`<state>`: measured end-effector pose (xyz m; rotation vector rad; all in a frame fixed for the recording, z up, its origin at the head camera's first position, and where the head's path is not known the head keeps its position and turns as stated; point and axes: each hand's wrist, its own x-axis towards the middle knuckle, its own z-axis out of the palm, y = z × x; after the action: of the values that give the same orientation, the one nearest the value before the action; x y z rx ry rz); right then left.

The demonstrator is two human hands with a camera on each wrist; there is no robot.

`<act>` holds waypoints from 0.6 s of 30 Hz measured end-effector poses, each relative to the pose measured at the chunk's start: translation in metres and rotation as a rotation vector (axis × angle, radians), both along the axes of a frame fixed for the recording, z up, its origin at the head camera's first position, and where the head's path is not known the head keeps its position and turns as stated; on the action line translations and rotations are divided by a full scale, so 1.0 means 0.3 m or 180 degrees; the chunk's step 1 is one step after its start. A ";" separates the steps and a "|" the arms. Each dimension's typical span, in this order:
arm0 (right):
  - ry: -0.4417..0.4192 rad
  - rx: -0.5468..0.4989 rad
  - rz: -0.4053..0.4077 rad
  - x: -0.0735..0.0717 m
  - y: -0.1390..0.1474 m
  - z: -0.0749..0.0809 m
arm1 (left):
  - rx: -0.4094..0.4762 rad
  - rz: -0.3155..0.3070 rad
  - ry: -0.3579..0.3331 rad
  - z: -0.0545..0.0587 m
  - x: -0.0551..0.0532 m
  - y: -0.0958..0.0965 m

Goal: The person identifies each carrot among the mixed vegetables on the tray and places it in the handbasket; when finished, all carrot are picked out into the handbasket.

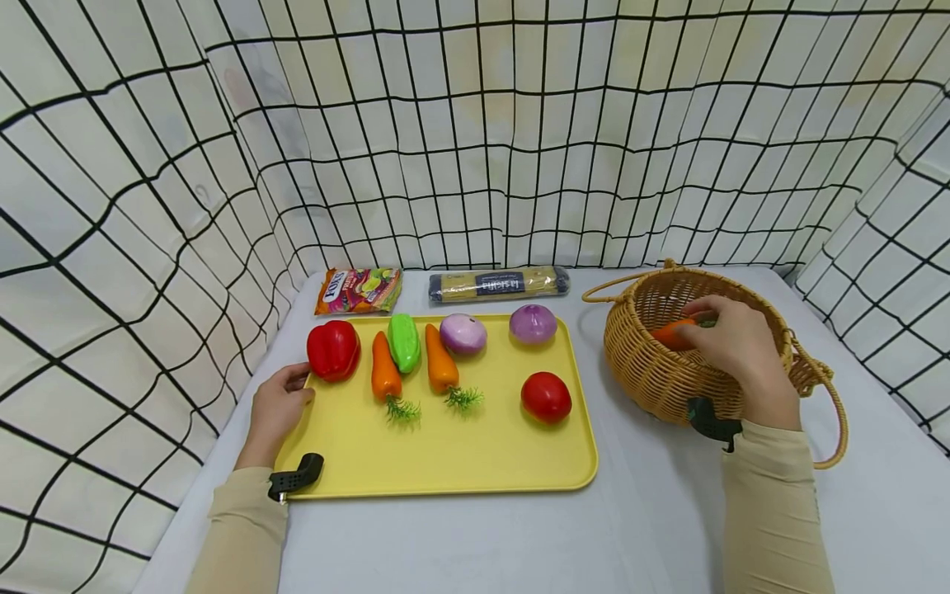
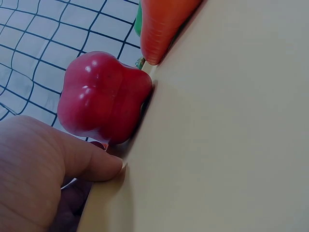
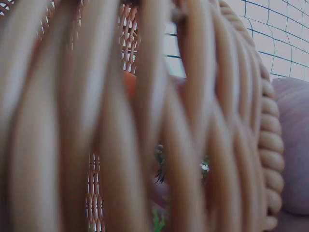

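Note:
My right hand (image 1: pixel 736 342) reaches over the rim of a wicker basket (image 1: pixel 641 375) and holds an orange carrot (image 1: pixel 672 336) with green leaves at its opening. In the right wrist view the basket's weave (image 3: pixel 116 145) hides most of that carrot. My left hand (image 1: pixel 275 412) grips the left rim of a yellow tray (image 1: pixel 475 462), the thumb (image 2: pixel 91 159) on top. Just beyond those fingers sits a red bell pepper (image 1: pixel 334 351) at the tray's corner. Also on the tray lie two carrots (image 1: pixel 385 367), a green vegetable (image 1: pixel 404 342), two purple onions (image 1: pixel 463 334) and a tomato (image 1: pixel 546 398).
Behind the tray lie a bag of Fox's candy (image 1: pixel 361 290) and a long pack of pasta (image 1: pixel 499 285) on the white cloth (image 1: pixel 475 544). One basket handle (image 1: pixel 839 429) sticks out to the right. Black netting (image 1: pixel 490 148) over white sheets closes the back and sides.

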<state>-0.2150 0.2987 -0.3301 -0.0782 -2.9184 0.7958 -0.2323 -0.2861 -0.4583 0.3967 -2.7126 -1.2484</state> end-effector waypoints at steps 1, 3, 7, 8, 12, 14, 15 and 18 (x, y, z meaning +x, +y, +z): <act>0.0022 0.0001 -0.0021 0.002 -0.001 0.001 | -0.0002 0.0000 0.0000 0.000 0.000 0.000; 0.0043 -0.0012 -0.0061 0.005 -0.004 0.004 | 0.0004 0.0004 -0.0003 -0.001 0.000 0.000; 0.0060 -0.0044 -0.0130 0.010 -0.007 0.009 | 0.0016 0.0012 -0.0007 -0.001 -0.001 0.001; 0.0055 -0.0056 -0.0138 0.012 -0.007 0.009 | 0.0013 0.0012 -0.0005 -0.002 -0.001 0.001; 0.0070 -0.0080 -0.0162 0.014 -0.004 0.011 | -0.0007 0.0012 0.0004 -0.001 -0.001 0.001; 0.0087 -0.0093 -0.0177 0.015 -0.002 0.011 | -0.0008 0.0012 0.0005 -0.001 -0.002 0.002; 0.0100 -0.0100 -0.0190 0.015 -0.001 0.011 | -0.0005 0.0013 0.0005 -0.001 -0.003 0.002; 0.0142 -0.0132 -0.0227 0.014 -0.001 0.010 | 0.0004 0.0012 0.0014 -0.001 -0.003 0.002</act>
<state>-0.2108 0.2986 -0.3271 -0.1651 -2.8403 0.8355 -0.2331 -0.2856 -0.4584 0.3988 -2.7063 -1.2486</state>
